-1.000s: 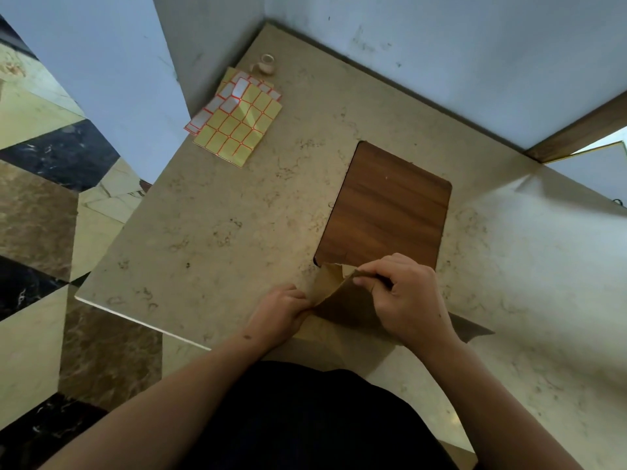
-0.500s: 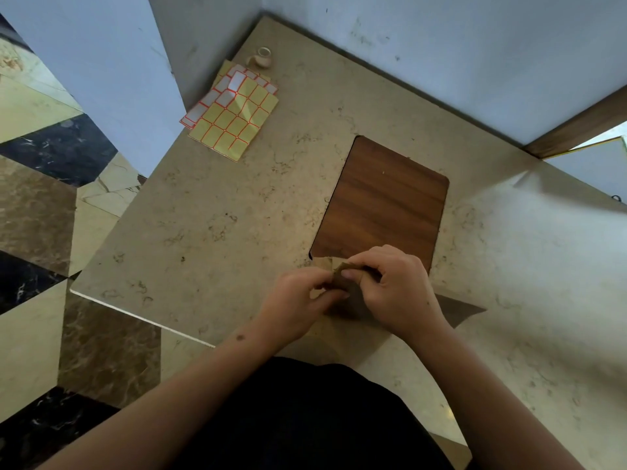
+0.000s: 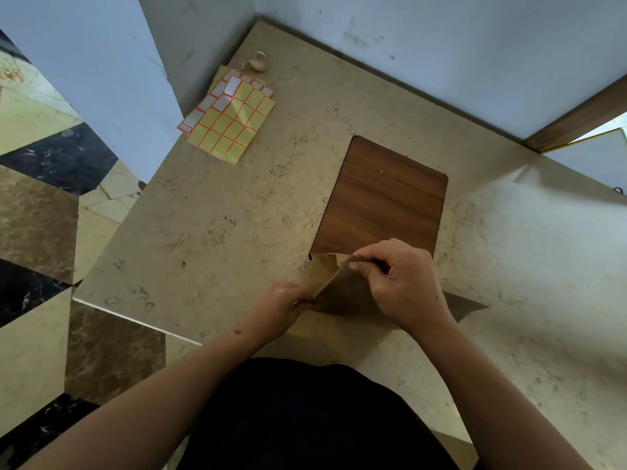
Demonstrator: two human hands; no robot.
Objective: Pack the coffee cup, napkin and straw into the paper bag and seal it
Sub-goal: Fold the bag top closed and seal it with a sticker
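Note:
A brown paper bag [image 3: 339,290] stands at the near edge of the beige stone table [image 3: 220,215], just in front of me. My right hand [image 3: 400,283] pinches the bag's top flap at its far side. My left hand [image 3: 281,303] grips the bag's near left corner. The top of the bag is bent over between the two hands. The coffee cup, napkin and straw are not visible.
Sheets of yellow stickers with red borders [image 3: 227,120] lie at the far left of the table, with a small tape roll [image 3: 257,61] behind them. A dark wooden board [image 3: 383,198] lies just beyond the bag. Walls close off the far side.
The hands had come together over the bag's top half a second ago; now they have drawn apart again, and the flap shows between them once more.

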